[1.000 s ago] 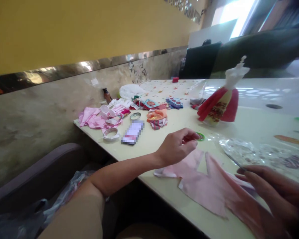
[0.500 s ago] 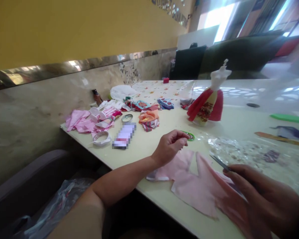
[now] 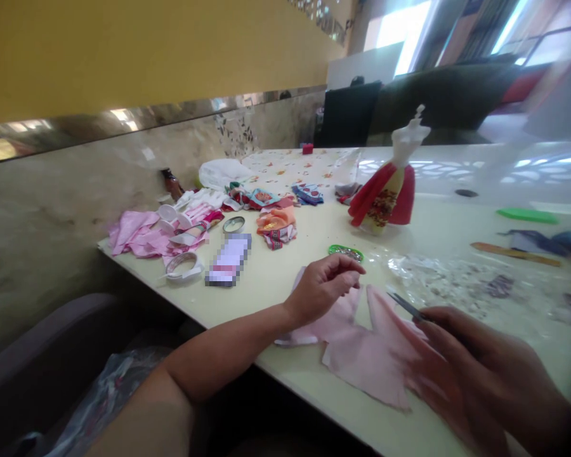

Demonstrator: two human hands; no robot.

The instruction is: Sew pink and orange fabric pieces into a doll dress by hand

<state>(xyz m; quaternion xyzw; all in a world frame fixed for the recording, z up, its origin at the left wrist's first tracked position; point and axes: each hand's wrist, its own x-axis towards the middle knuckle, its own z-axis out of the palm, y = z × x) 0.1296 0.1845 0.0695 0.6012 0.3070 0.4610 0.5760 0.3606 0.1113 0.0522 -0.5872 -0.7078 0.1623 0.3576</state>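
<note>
My right hand (image 3: 485,355) grips slim thread snips (image 3: 406,306), their two narrow pointed tips aimed left over the pink fabric. My left hand (image 3: 323,285) has its fingers pinched together above the cloth; whatever is between the fingertips is too small to make out. Cut pale pink fabric (image 3: 361,362) lies at the table edge beneath both hands, with a V-shaped gap at its top and its right part in the right hand's shadow. Just behind my left hand is a small green dish (image 3: 345,253) of tiny shiny pieces.
A white dress form (image 3: 406,143) in a red and yellow skirt stands behind. Clear plastic (image 3: 452,289), a wooden ruler (image 3: 514,254) and a green object (image 3: 526,216) lie right. Left are a phone (image 3: 229,259), tape roll (image 3: 183,266), pink cloth (image 3: 133,231) and orange scraps (image 3: 276,221).
The view has shifted slightly, so table things appear further left. My left hand is now nearer the snips and lower relative to the green dish, which shows more fully. Both grips look the same.
</note>
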